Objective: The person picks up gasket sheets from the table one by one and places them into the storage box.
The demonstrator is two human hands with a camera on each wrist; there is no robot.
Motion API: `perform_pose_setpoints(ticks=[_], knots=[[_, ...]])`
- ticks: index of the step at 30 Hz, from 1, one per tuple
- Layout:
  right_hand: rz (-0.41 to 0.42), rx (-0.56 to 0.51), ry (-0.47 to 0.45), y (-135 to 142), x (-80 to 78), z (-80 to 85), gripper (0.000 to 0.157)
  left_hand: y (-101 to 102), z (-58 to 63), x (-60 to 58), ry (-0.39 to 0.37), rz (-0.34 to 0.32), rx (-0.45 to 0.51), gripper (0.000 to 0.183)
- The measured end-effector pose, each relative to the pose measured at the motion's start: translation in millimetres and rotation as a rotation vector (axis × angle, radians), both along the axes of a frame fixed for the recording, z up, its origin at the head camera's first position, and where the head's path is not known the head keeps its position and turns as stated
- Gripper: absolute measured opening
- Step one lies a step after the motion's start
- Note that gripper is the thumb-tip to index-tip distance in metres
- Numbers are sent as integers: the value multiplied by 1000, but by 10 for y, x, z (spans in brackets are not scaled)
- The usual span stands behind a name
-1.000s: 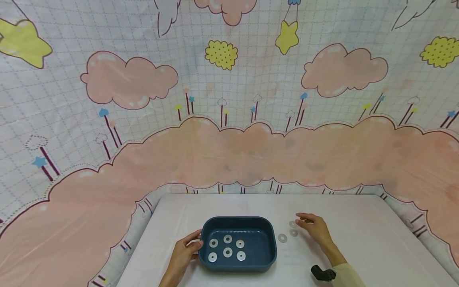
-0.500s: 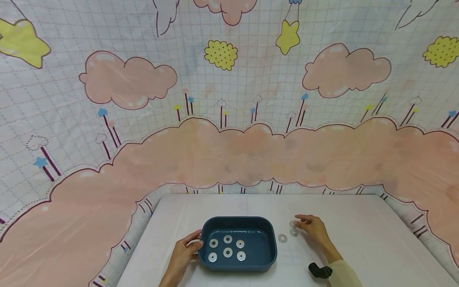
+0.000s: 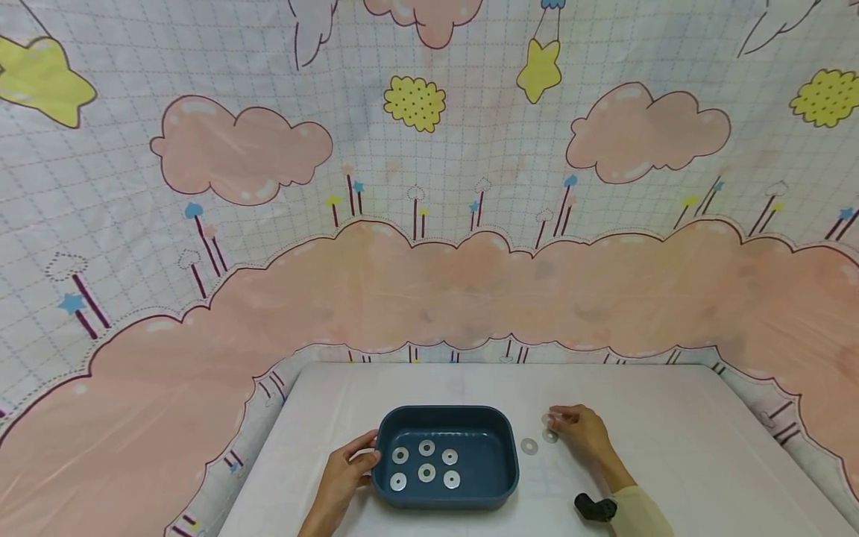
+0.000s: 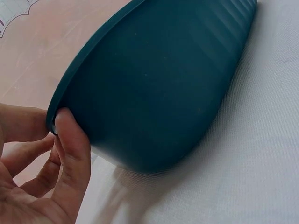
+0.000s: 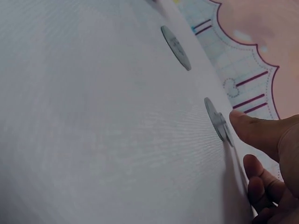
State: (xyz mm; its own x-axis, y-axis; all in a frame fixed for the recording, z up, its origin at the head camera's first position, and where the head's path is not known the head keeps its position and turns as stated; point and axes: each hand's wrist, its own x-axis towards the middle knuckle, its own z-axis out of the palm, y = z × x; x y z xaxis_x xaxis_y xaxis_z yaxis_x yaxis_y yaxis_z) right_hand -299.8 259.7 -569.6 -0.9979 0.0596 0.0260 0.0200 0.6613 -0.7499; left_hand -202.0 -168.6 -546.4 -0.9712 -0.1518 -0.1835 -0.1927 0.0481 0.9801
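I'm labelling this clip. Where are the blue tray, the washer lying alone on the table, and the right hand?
blue tray (image 3: pixel 510 462): head view, on its right rim.
lone washer (image 3: pixel 529 446): head view, on its flat ring, right of the tray.
right hand (image 3: pixel 582 430): head view, on the back of the hand.

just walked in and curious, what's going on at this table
A person sits at a white table with a dark blue tray that holds six metal washers. The left hand grips the tray's left rim. The right hand reaches for loose washers lying on the table right of the tray: its fingers touch one washer, while another washer lies free beside the tray.
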Motion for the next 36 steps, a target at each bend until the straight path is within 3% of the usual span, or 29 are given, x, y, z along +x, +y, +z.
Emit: perform_pose_setpoints(ticks=[9, 20, 36], knots=[[-19, 28, 19, -13, -37, -82, 31, 4, -10, 11, 6, 1, 6, 49], [19, 70, 92, 3, -26, -67, 24, 17, 5, 11, 10, 3, 2, 48], [-26, -71, 91, 18, -7, -48, 16, 13, 2, 16, 16, 3, -11, 48]])
